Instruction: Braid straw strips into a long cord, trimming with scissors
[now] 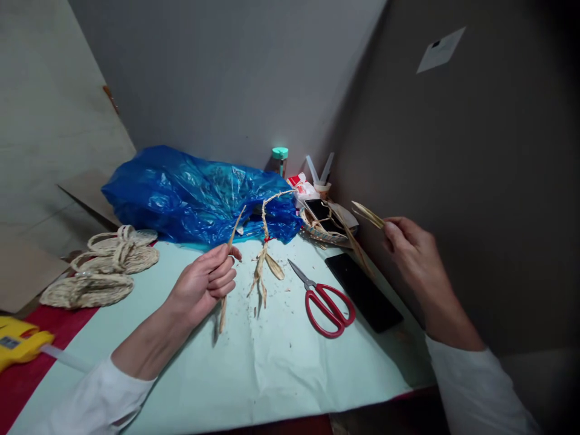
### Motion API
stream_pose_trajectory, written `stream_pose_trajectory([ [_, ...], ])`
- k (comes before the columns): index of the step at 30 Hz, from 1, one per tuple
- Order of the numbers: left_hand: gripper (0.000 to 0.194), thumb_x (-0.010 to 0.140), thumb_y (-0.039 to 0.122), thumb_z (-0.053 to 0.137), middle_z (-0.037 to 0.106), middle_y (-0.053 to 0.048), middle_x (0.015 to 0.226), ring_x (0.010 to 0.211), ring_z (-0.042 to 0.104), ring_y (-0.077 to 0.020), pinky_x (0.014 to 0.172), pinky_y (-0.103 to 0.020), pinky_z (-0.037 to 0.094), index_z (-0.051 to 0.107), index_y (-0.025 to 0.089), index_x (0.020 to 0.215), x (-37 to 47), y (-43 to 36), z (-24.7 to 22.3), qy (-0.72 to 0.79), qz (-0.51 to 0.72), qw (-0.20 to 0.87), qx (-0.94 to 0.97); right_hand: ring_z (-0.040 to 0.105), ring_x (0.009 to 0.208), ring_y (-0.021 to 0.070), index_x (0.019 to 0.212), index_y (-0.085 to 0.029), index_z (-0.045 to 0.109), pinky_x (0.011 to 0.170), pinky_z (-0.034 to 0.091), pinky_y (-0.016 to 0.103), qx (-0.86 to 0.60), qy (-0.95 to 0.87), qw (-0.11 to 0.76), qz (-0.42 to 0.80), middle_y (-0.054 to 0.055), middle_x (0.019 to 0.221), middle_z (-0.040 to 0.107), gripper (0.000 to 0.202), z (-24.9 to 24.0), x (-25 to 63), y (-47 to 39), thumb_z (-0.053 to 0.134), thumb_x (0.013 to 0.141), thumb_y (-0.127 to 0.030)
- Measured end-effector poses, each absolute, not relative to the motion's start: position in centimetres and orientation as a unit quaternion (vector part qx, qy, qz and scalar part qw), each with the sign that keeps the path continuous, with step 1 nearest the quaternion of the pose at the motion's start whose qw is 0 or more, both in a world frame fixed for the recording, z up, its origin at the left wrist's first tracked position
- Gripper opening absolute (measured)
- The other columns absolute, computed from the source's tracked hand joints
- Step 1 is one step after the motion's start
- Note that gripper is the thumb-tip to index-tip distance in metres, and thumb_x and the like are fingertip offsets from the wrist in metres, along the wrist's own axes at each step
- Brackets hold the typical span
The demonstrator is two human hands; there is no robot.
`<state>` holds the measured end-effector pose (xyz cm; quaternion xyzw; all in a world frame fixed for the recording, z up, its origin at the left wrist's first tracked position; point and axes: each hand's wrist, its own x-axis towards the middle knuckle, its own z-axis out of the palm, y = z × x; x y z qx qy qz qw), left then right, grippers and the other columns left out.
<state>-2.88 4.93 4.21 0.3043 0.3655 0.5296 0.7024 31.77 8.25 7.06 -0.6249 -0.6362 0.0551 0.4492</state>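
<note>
- Grey walls point(226, 78) meet behind my worktop point(281, 374), which is covered in pale green sheeting.
- My left grip point(206, 284), near the middle of the worktop, is closed around a long, slim, tan strip of dried fibre point(235, 228), slanting upward.
- My right grip point(412, 251), raised by the right edge, pinches a short, pale yellow-tan dried strip point(369, 215) between thumb and fingers.
- Between my hands lies a twisted straw-coloured cord point(265, 220) tied with red, loose ends toward the near edge.
- Just right of it are red-handled metal scissors point(310, 284), then a flat black phone point(365, 293) along the right edge.
- A crumpled blue plastic bag point(194, 193) fills the far edge.
</note>
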Motion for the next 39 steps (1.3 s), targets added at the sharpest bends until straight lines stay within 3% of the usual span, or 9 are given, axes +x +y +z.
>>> stream_pose_trajectory([
  [4, 0.033, 0.095, 0.019, 0.040, 0.017, 0.010, 0.043, 0.040, 0.007, -0.0047, 0.033, -0.016, 0.014, 0.058, 0.011, 0.069, -3.1, 5.0, 4.2, 0.377, 0.538, 0.703, 0.272, 0.058, 0.075, 0.0248, 0.105, -0.014, 0.062, 0.068, 0.040, 0.036, -0.675, -0.662, 0.314, -0.088, 0.015, 0.085, 0.066, 0.031, 7.7, 32.0, 8.5, 0.042, 0.090, -0.033],
  [7, 0.032, 0.095, 0.019, 0.041, 0.018, 0.010, 0.044, 0.039, 0.009, -0.0041, 0.034, -0.016, 0.015, 0.056, 0.012, 0.068, -2.0, 4.4, 4.3, 0.366, 0.533, 0.710, 0.278, 0.055, 0.104, 0.0343, 0.116, -0.007, 0.060, 0.088, 0.039, 0.045, -0.635, -0.679, 0.338, -0.146, 0.026, 0.116, 0.060, 0.041, 8.0, 29.3, 7.7, 0.044, 0.090, -0.034],
  [9, 0.026, 0.093, 0.018, 0.043, 0.021, 0.010, 0.044, 0.039, 0.014, -0.0037, 0.036, -0.015, 0.017, 0.056, 0.012, 0.072, -0.3, 3.6, 4.3, 0.349, 0.506, 0.730, 0.300, 0.058, 0.104, 0.0289, 0.112, -0.013, 0.064, 0.091, 0.041, 0.040, -0.574, -0.714, 0.401, -0.005, 0.018, 0.115, 0.064, 0.037, 8.0, 25.8, 6.5, 0.043, 0.093, -0.037],
  [13, 0.021, 0.091, 0.025, 0.048, 0.032, 0.009, 0.046, 0.038, 0.019, -0.0029, 0.038, -0.015, 0.019, 0.051, 0.015, 0.073, 3.3, 1.5, 3.9, 0.333, 0.410, 0.775, 0.348, 0.064, 0.090, 0.0197, 0.094, -0.018, 0.067, 0.083, 0.047, 0.031, -0.401, -0.744, 0.371, 0.386, 0.006, 0.096, 0.070, 0.036, 7.0, 18.8, 4.1, 0.038, 0.097, -0.040],
  [19, 0.032, 0.086, 0.041, 0.053, 0.067, -0.008, 0.071, 0.062, 0.058, -0.0149, 0.061, -0.027, 0.045, 0.065, 0.014, 0.074, 0.7, 3.0, 5.4, 0.414, 0.251, 0.625, 0.612, 0.054, 0.056, 0.0091, 0.081, -0.019, 0.051, 0.059, 0.045, 0.022, -0.330, -0.578, 0.483, 0.569, -0.003, 0.068, 0.056, 0.026, 6.1, 16.9, 6.1, 0.045, 0.095, -0.041],
  [22, 0.027, 0.080, 0.040, 0.059, 0.069, -0.006, 0.077, 0.067, 0.058, -0.0163, 0.064, -0.028, 0.043, 0.069, 0.015, 0.080, -2.1, 6.7, 6.0, 0.522, 0.273, 0.435, 0.681, 0.032, 0.042, 0.0063, 0.080, -0.020, 0.050, 0.045, 0.030, 0.020, -0.391, -0.592, 0.486, 0.511, -0.007, 0.059, 0.040, 0.027, 5.7, 17.8, 8.9, 0.041, 0.096, -0.040],
  [26, 0.030, 0.076, 0.040, 0.058, 0.067, -0.005, 0.068, 0.060, 0.055, -0.0179, 0.057, -0.029, 0.038, 0.071, 0.014, 0.080, -2.3, 11.4, 4.5, 0.596, 0.239, 0.304, 0.704, 0.048, 0.060, 0.0114, 0.074, -0.017, 0.056, 0.057, 0.033, 0.024, -0.493, -0.757, 0.319, 0.287, 0.000, 0.066, 0.053, 0.026, 4.1, 17.7, 10.5, 0.043, 0.094, -0.029],
  [32, 0.022, 0.066, 0.035, 0.066, 0.069, -0.004, 0.070, 0.067, 0.058, -0.0204, 0.059, -0.028, 0.036, 0.071, 0.015, 0.071, 0.2, 13.7, 2.3, 0.575, 0.187, 0.288, 0.742, 0.061, 0.077, 0.0201, 0.098, -0.016, 0.058, 0.061, 0.036, 0.028, -0.545, -0.830, 0.087, 0.077, 0.010, 0.096, 0.062, 0.016, 2.4, 16.7, 9.4, 0.048, 0.091, -0.027],
  [39, 0.014, 0.060, 0.025, 0.071, 0.056, 0.003, 0.056, 0.054, 0.048, -0.0129, 0.052, -0.023, 0.031, 0.066, 0.015, 0.069, 0.0, 14.1, 1.5, 0.558, 0.242, 0.394, 0.689, 0.062, 0.072, 0.0216, 0.101, -0.015, 0.057, 0.056, 0.033, 0.030, -0.550, -0.832, 0.055, 0.046, 0.012, 0.096, 0.062, 0.021, 2.1, 16.9, 10.0, 0.039, 0.094, -0.024],
])
